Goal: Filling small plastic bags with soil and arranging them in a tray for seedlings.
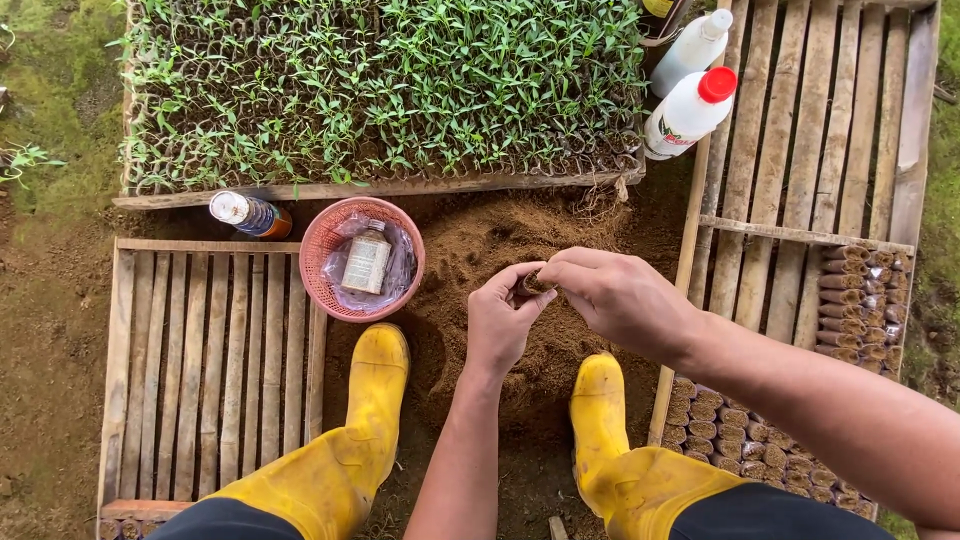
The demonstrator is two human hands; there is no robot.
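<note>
Pinching together, the left hand (500, 320) and right hand (620, 295) both close their fingertips on a small soil-filled pot (533, 284), held above the soil heap (520, 250) between two yellow boots (375, 400). Just left of the heap sits a pink basket (325, 240) holding a small bottle (367, 262). Beyond the heap's far edge stands the seedling tray (380, 90); filled pots (860, 300) line the slatted rack's right edge.

Small brown object (533, 284) pinched between both hands, mostly covered by fingers; kind unclear. Bottle (367, 261) in pink basket (325, 240) veiled by clear plastic. Right forearm runs off frame's right edge. Filled soil tubes (745, 445) partly behind that arm, cut by lower edge.
</note>
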